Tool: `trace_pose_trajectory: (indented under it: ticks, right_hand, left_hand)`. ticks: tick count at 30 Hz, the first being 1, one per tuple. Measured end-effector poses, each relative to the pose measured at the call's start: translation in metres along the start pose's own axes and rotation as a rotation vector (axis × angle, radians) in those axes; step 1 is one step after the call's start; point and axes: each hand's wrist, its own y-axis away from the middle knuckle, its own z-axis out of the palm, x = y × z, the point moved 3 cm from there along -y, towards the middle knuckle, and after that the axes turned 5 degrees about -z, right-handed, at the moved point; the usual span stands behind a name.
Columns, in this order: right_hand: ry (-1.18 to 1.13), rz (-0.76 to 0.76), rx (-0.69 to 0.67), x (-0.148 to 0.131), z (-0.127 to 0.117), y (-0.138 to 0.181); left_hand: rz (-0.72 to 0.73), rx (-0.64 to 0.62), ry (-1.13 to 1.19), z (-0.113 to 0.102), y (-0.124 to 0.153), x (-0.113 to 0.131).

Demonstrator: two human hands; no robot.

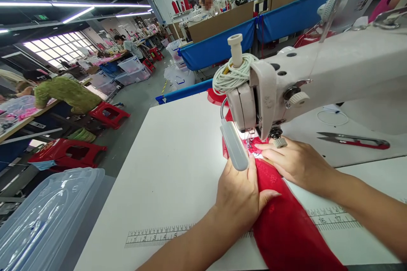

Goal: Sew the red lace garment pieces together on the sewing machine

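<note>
A strip of red fabric (282,220) runs from the table's front edge up under the head of a white sewing machine (318,76). My left hand (241,194) presses on the fabric's left edge, fingers together and thumb out over the cloth. My right hand (295,161) lies flat on the fabric just right of the needle area, fingertips by the presser foot. A small grey lamp (234,146) shines on the needle spot and hides part of it.
The white table (171,169) has a printed ruler (152,235) along its front. Red-handled thread snips (352,139) lie to the right. A clear plastic bin lid (47,216) sits at lower left. Other people work at benches beyond, with red stools (68,152).
</note>
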Motion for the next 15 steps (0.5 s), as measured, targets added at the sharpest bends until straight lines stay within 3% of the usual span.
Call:
trace_pose_trajectory:
  ticks: [6,15]
  right_hand:
    - [-0.01,-0.007,0.011,0.0002,-0.0006,0.0006]
    - [0.026,0.014,0.002,0.0017,0.001,-0.002]
  left_hand:
    - [0.055,-0.022,-0.127,-0.0009,0.0008,0.0036]
    - [0.028,-0.043,-0.126,0.0024,-0.002,0.0006]
